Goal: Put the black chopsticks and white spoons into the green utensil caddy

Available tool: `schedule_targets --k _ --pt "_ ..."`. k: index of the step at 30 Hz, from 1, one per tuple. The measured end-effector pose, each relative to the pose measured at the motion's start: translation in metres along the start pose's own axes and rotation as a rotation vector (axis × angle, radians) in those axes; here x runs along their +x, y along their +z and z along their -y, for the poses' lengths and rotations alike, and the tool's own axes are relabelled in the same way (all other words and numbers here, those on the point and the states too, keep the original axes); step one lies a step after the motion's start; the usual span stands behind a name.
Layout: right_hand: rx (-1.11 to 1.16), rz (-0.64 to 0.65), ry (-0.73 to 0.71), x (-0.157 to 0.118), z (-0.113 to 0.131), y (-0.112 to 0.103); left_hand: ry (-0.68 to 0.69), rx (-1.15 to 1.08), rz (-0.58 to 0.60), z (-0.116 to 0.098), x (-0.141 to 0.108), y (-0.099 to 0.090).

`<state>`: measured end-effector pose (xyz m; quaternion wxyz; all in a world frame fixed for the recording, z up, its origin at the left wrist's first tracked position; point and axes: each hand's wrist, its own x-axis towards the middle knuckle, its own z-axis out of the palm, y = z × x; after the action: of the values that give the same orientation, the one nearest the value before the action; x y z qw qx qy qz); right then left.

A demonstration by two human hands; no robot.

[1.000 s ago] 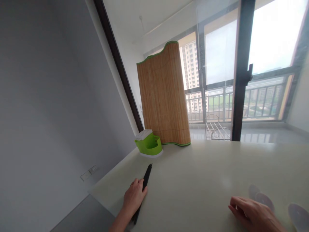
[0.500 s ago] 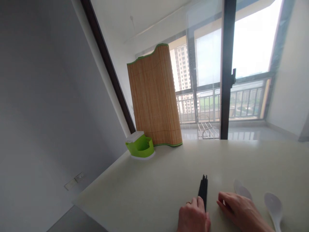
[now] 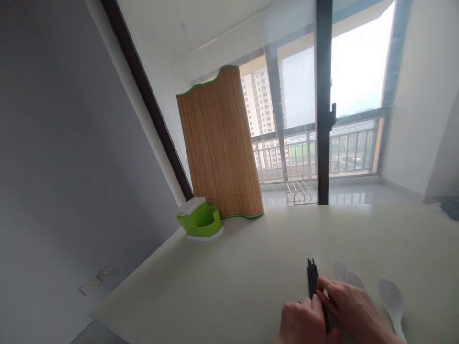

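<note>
A bundle of black chopsticks [image 3: 311,277] lies low over the white table, tips pointing away from me. My left hand [image 3: 304,322] is closed around its near part. From the right, my right hand [image 3: 349,303] meets the bundle, thumb and fingertips pinched against the chopsticks just ahead of my left hand. Just beyond my right hand lie two white spoons [image 3: 340,271], partly hidden by it. Another white spoon [image 3: 390,297] rests to its right, bowl facing away from me.
A green caddy [image 3: 204,231] with a white base and top stands at the table's far left. Behind it, a bamboo mat [image 3: 220,148] with green edging leans against the glass door. The white table [image 3: 215,282] ends at a left edge near the grey wall.
My right hand has moved left onto the chopsticks, where it was apart before. The bundle and my left hand have shifted slightly right. The view has turned a little right.
</note>
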<state>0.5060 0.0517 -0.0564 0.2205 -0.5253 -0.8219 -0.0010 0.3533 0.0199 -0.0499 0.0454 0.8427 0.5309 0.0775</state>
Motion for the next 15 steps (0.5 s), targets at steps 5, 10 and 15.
schedule_targets --k 5,10,15 --pt "0.055 -0.085 -0.013 -0.002 -0.003 0.011 -0.101 0.132 -0.157 0.066 0.003 -0.061" --pt "0.029 -0.068 -0.015 -0.003 -0.004 0.021 -0.406 0.375 -0.261 0.180 0.012 -0.125" --pt "0.029 -0.006 0.033 -0.003 0.000 0.021 -0.645 0.517 -0.225 0.264 0.007 -0.155"
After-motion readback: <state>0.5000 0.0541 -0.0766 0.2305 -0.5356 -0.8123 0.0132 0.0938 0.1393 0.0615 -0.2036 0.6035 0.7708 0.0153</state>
